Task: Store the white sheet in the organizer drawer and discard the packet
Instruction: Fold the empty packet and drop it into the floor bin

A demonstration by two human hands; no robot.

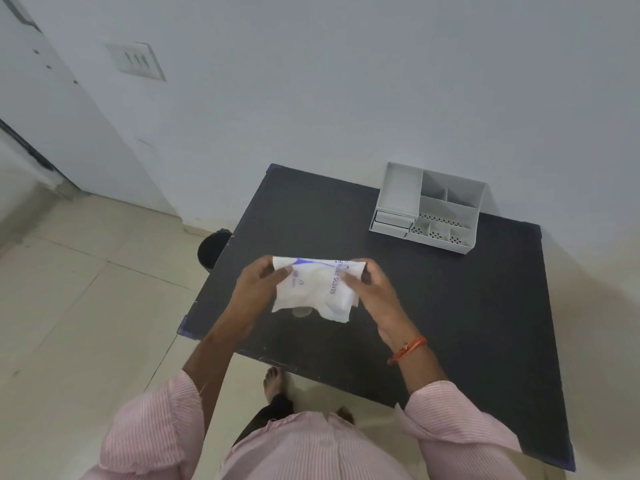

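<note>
A white packet with blue print reading "GLOVES" hangs above the black table, held by both hands. My left hand pinches its upper left corner. My right hand grips its right edge, where a thin white layer peeks out behind the packet. I cannot tell whether that layer is the white sheet. The grey organizer stands at the table's far right, with a small drawer at its lower left that sits slightly out.
A black bin stands on the tiled floor just past the table's left edge. The wall runs right behind the organizer. My feet show below the table's near edge. A door is at far left.
</note>
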